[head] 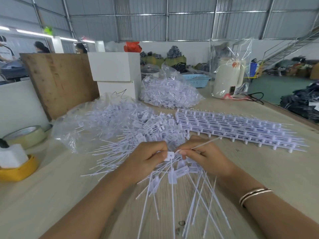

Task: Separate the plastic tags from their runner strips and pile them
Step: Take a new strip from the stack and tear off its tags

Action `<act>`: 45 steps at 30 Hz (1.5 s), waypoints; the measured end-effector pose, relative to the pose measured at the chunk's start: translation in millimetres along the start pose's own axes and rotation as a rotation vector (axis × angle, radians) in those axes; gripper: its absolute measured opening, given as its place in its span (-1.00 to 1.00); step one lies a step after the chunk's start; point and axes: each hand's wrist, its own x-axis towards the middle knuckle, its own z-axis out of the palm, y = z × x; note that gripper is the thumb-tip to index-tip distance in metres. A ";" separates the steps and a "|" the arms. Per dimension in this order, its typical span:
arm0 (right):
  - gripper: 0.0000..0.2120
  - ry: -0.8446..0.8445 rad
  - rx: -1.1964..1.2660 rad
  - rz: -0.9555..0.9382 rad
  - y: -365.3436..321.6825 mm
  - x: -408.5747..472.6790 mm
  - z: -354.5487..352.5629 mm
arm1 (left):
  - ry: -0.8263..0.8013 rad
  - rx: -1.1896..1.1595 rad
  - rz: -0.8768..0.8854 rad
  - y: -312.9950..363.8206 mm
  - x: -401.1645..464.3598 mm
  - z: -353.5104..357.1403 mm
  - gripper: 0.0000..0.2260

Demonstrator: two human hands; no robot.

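Pinched between my left hand thumb and curled fingers is a white tag by its flat head, while my right hand pinches a thin tail that sticks up and away to the right. Both hands are closed tight, nearly touching. Beneath and toward me from the grip, loose tags fan across the table. Just beyond my fingers lies the big pile, spilling from a clear bag. Right of the grip, uncut runner strips are stacked flat. Farther back I see a second bag of tags.
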 end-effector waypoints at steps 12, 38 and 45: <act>-0.70 -0.086 -0.324 0.057 14.6 -6.0 -16.2 | 0.128 -0.089 -0.081 -7.3 -1.4 -11.2 -0.81; -0.81 0.209 -0.473 -0.167 -8.6 0.0 5.6 | 0.063 -0.276 -0.269 -17.9 5.1 5.0 -0.92; -0.81 0.105 -0.134 0.083 -7.3 -3.1 10.6 | 0.041 -0.182 -0.224 -19.8 5.2 3.2 -0.89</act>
